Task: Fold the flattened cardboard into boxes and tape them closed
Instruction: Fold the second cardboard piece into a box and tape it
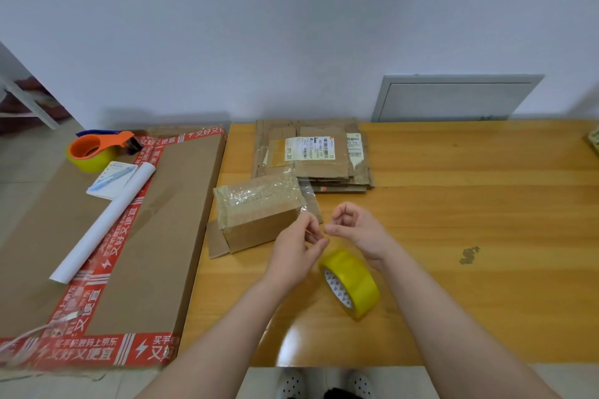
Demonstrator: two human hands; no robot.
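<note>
1. A pair of white dotted shoes (pixel 291 383) is showing at the bottom edge, just under the near rim of the wooden bench (pixel 470 204).
2. A yellow tape roll (pixel 351 283) is standing tilted on its edge on the bench, just below the right wrist.
3. The left hand (pixel 296 251) is hovering over the bench, its fingertips pinching the loose end of a clear tape strip (pixel 311 201).
4. The right hand (pixel 359 228) is sitting just beside it with fingers curled and the thumb tip reaching toward the left fingertips; whether it is gripping the tape, I cannot tell.
5. The small box (pixel 259 215) is lying on the bench just left of the hands, its top wrapped in glossy tape and one end flap hanging open at its left.
6. To the left, a large carton (pixel 168 220) edged with red printed tape is carrying a white paper roll (pixel 103 223), a notepad (pixel 111 181) and an orange tape dispenser (pixel 97 149).
7. Beyond the small box, the flattened cardboard stack (pixel 312 155) is lying at the far edge of the bench, with shipping labels facing up.
8. A grey panel (pixel 453 97) is leaning against the wall behind the bench.
</note>
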